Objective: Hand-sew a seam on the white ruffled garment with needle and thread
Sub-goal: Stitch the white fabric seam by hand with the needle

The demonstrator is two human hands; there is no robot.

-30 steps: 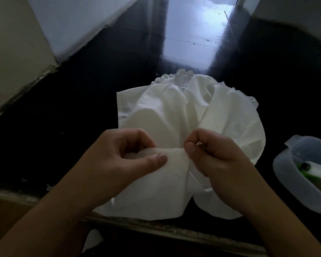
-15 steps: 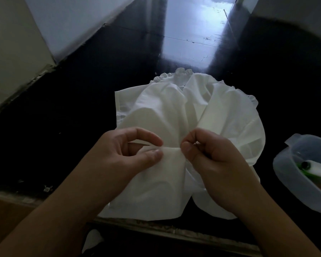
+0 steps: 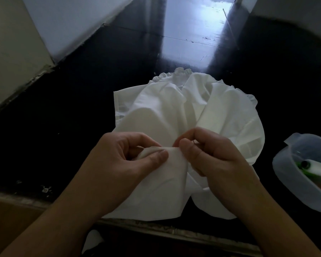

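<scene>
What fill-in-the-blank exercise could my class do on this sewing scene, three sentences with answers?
1. Both the left hand and right hand pinch a fold of the ____ ruffled cotton garment.
2. The garment lies on a glossy ____ surface.
3. The translucent plastic container holding a white thread spool sits on the person's ____ side.

Missing words: white; black; right

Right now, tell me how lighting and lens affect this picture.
Head view: dim overall; bright glare on the glossy dark counter behind the white garment; wide-angle bending curves the edges; both hands, left and right, are shadowed; the needle cannot be made out.
</scene>
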